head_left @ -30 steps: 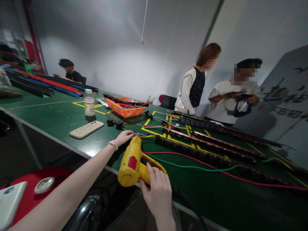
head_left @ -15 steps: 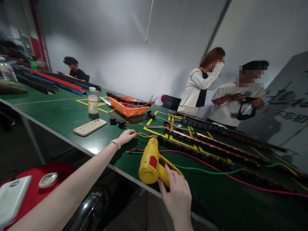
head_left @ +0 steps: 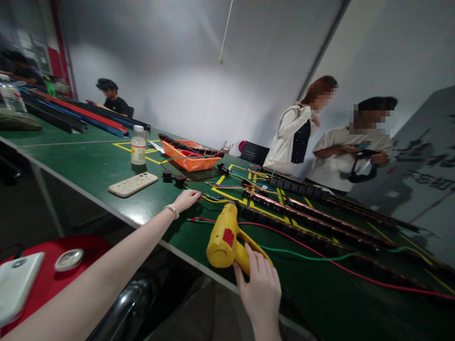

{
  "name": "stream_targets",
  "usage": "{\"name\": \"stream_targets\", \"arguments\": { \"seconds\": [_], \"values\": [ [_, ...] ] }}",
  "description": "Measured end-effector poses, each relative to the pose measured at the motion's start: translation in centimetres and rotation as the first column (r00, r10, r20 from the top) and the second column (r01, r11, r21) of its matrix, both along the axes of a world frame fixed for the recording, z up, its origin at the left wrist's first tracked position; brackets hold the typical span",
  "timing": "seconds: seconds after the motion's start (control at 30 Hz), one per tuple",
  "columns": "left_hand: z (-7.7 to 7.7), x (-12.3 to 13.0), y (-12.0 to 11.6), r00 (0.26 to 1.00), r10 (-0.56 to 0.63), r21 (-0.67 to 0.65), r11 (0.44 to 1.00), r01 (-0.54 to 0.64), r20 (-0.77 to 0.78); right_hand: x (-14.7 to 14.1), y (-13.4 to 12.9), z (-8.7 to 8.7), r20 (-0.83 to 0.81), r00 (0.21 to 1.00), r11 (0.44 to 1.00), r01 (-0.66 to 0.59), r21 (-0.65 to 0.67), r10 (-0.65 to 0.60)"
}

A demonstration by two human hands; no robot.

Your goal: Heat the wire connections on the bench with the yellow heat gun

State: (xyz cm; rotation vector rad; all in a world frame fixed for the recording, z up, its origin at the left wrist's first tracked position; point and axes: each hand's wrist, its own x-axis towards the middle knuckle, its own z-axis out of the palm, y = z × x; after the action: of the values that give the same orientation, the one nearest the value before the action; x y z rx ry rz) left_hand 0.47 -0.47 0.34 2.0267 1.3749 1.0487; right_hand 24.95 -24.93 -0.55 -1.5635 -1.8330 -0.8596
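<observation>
A yellow heat gun (head_left: 222, 237) with a red label is gripped at its handle by my right hand (head_left: 261, 284). Its nozzle points away from me, toward the wires near my left hand. My left hand (head_left: 187, 200) is closed in a pinch on the end of the wires (head_left: 213, 199), which are yellow, blue and green. Those wires run to the nearest black strip (head_left: 277, 220) on the table. Just beyond my left fingers lie small black connectors (head_left: 174, 178). Red and green cables with ring terminals (head_left: 199, 219) lie beside the heat gun.
The green table (head_left: 85, 163) bears a phone in a beige case (head_left: 133, 183), a bottle (head_left: 138, 146) and an orange basket (head_left: 190, 161) of parts. Several long strips (head_left: 320, 218) stretch right. A red stool (head_left: 78, 241) stands at lower left. Two people stand across the table; others sit at far left.
My hands and the heat gun hold nearly the same place, the view having shifted slightly. Across the table, one person's raised arm has come down from the face.
</observation>
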Motion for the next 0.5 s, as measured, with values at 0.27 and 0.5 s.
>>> {"name": "stream_targets", "arguments": {
  "seconds": [0.27,0.5],
  "values": [
    [-0.1,0.0,0.2,0.996,0.007,0.073,0.997,0.000,-0.089,-3.1,-0.3,-0.1,-0.035,0.996,0.996,-0.085,-0.010,0.085],
    [-0.1,-0.1,0.3,0.987,-0.002,0.052,0.999,0.010,-0.159,-6.4,0.6,-0.3,-0.069,0.988,0.989,-0.140,-0.053,0.136]
  ]
}}
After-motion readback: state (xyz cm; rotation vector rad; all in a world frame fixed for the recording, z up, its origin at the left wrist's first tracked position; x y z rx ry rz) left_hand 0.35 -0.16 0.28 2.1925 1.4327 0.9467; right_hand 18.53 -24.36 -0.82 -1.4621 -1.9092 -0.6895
